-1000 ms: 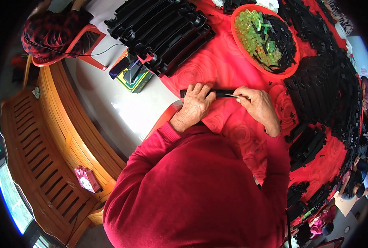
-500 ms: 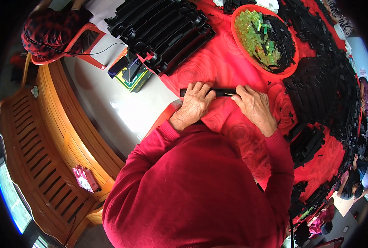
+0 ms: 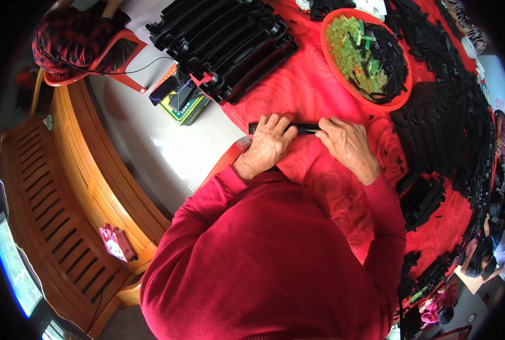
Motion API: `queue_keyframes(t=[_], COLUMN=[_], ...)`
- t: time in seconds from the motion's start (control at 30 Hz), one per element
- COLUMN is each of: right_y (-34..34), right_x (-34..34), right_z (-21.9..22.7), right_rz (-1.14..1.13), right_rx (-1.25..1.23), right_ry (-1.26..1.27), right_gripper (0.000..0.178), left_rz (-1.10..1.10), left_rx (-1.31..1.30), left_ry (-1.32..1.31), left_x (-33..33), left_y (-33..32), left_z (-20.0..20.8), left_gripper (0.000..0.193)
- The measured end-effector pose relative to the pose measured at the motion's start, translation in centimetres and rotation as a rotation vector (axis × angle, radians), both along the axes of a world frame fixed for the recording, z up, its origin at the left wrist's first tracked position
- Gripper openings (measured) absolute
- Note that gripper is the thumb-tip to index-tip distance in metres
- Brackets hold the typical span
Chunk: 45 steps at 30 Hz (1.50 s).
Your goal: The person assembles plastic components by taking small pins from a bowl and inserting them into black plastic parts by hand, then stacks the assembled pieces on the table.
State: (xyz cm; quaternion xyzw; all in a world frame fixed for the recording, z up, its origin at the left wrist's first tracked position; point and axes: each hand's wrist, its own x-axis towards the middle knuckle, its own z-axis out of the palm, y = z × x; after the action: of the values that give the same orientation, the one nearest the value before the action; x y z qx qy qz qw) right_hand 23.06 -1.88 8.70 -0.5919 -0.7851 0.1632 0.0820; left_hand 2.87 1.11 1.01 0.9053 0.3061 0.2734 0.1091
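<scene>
A long, narrow black plastic part (image 3: 305, 128) lies crosswise on the red rose-patterned tablecloth in front of me. My left hand (image 3: 271, 139) grips its left end, fingers bent over it. At the other end, my right hand (image 3: 346, 141) has its thumb and fingers closed on the part. A small pale strip shows by the right thumb; what it is I cannot make out. Beyond my right hand stands an oval red tray (image 3: 324, 55) holding yellow-green translucent pieces (image 3: 343, 42) and short black strips (image 3: 393, 56).
Long black plastic parts (image 3: 224, 45) are stacked at the far left table edge. More black parts (image 3: 428, 124) cover the right side. A wooden bench (image 3: 59, 226) stands left, and a person in checked clothing (image 3: 74, 42) sits on a red chair (image 3: 130, 42). A box (image 3: 187, 110) is on the floor.
My right hand has shifted slightly left along the black part. My left hand keeps its grip, and the rest of the view has moved only slightly.
</scene>
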Motion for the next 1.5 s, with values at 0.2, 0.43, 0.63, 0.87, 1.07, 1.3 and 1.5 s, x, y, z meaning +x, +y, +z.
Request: queue_keyframes(t=[0.2,0.43,0.63,0.87,1.07,1.3,1.5], right_y=[1.0,1.4,1.4,1.1,0.2,-3.3,-5.0], right_x=[0.3,0.8,0.5,0.1,0.5,1.8,3.0], right_z=[-0.3,-1.1,-1.4,-1.6,-1.3,-0.7,-3.1], right_rz=[0.073,0.144,0.103,0.045,0.038,-0.411,-0.329], right_rx=[0.004,0.02,0.002,-0.007,0.051,0.162,-0.172], right_ry=[0.005,0.083,0.076,0.086,0.107,0.372,0.411], right_gripper=[0.016,0.014,0.013,0.014,0.016,0.033,0.036], left_rz=[-0.003,-0.048,-0.065,-0.066,-0.057,-0.096,-0.327], left_rx=[-0.012,-0.013,-0.005,0.0,0.046,0.057,-0.058], left_ry=[0.002,0.006,0.03,0.03,-0.03,-0.01,0.058], left_x=[0.0,-0.1,-0.1,-0.2,-0.3,-0.9,-1.2], left_y=[0.1,0.3,0.5,0.6,0.7,0.8,2.3], left_z=[-0.3,-0.1,-0.1,0.0,0.2,0.5,2.2], left_gripper=[0.019,0.019,0.02,0.018,0.019,0.018,0.021])
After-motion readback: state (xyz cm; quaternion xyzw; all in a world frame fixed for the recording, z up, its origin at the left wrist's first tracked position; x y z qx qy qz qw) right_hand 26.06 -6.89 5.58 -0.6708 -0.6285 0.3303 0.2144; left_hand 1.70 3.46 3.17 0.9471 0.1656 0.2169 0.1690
